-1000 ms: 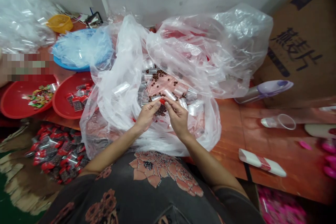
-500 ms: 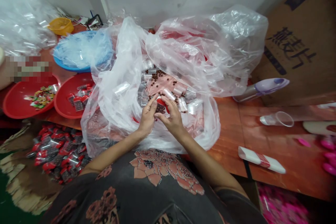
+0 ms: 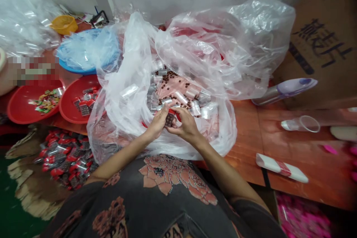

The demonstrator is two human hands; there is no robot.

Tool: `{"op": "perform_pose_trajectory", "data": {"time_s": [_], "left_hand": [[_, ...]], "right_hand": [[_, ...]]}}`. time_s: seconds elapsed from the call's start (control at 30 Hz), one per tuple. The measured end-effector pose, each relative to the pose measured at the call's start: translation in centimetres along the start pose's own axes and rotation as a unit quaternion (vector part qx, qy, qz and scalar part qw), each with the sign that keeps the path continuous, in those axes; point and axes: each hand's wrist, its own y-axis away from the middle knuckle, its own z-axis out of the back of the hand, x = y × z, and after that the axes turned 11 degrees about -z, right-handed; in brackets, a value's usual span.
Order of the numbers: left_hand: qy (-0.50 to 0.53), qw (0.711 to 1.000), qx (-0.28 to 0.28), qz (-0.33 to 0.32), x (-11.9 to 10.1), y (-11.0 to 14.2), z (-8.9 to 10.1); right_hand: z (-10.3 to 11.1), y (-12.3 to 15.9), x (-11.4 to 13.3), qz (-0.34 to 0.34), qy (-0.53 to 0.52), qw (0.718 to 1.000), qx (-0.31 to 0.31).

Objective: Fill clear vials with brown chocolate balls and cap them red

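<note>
Between my two hands is a small clear container [image 3: 169, 119] with a red cap, full of brown balls. My left hand [image 3: 156, 124] grips its left side, thumb by the cap. From the right, my right hand [image 3: 188, 124] curls its fingers over the cap, with the thumb below. Just beyond lie several clear empty containers [image 3: 182, 97] and loose brown balls [image 3: 169, 76] on a pinkish surface. A crumpled clear plastic bag [image 3: 125, 78] surrounds them.
Left are a red bowl [image 3: 67, 113] with filled containers, another red bowl [image 3: 16, 113] with colourful pieces, and a blue basin [image 3: 65, 64]. A pile of red-capped containers [image 3: 67, 158] sits lower left. Right are a cardboard box [image 3: 320, 85], clear cup [image 3: 309, 124] and white packet [image 3: 281, 168].
My right hand's fingers have curled further over the red cap. Both hands have drawn slightly nearer my body, still with the container. The view has shifted a little.
</note>
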Motion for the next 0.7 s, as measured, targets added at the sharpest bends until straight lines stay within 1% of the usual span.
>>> {"op": "perform_pose_trajectory", "data": {"time_s": [0.1,0.2,0.23,0.3,0.37,0.4,0.47,0.53,0.57,0.63,0.7], "left_hand": [[-0.003,0.999,-0.029,-0.016,0.7,-0.1,-0.4],[-0.007,0.999,-0.039,-0.026,0.9,-0.2,-0.5],[-0.008,0.999,-0.044,-0.028,0.8,-0.2,-0.4],[-0.005,0.997,-0.069,-0.036,0.4,-0.3,0.0],[0.003,0.993,-0.104,-0.047,-0.2,-0.5,0.7],[0.008,0.992,-0.119,-0.052,-0.4,-0.5,1.1],[0.015,0.988,-0.138,-0.06,-0.9,-0.8,1.9],[0.013,0.988,-0.14,-0.061,-1.3,-1.0,2.4],[0.011,0.989,-0.138,-0.06,-1.4,-1.1,2.6],[0.01,0.99,-0.128,-0.057,-1.5,-1.2,2.9],[0.019,0.992,-0.113,-0.058,-1.7,-1.2,3.0]], "right_hand": [[-0.4,0.0,-0.1,-0.008,-0.007,1.0,-0.004],[-0.1,0.0,0.1,-0.01,-0.019,1.0,0.008],[0.2,-0.2,0.1,-0.006,-0.024,0.999,0.03],[0.9,-1.0,-0.3,0.003,-0.037,0.995,0.098],[1.5,-2.7,-1.5,-0.007,-0.045,0.988,0.149],[1.5,-3.9,-2.3,-0.021,-0.04,0.987,0.153],[1.0,-6.8,-4.5,-0.065,0.002,0.99,0.125],[-0.4,-10.0,-6.7,-0.102,0.087,0.985,0.105],[-1.2,-11.4,-7.6,-0.117,0.129,0.979,0.105],[-3.0,-13.7,-8.9,-0.135,0.197,0.963,0.123],[-4.5,-15.1,-9.6,-0.144,0.225,0.952,0.146]]}}
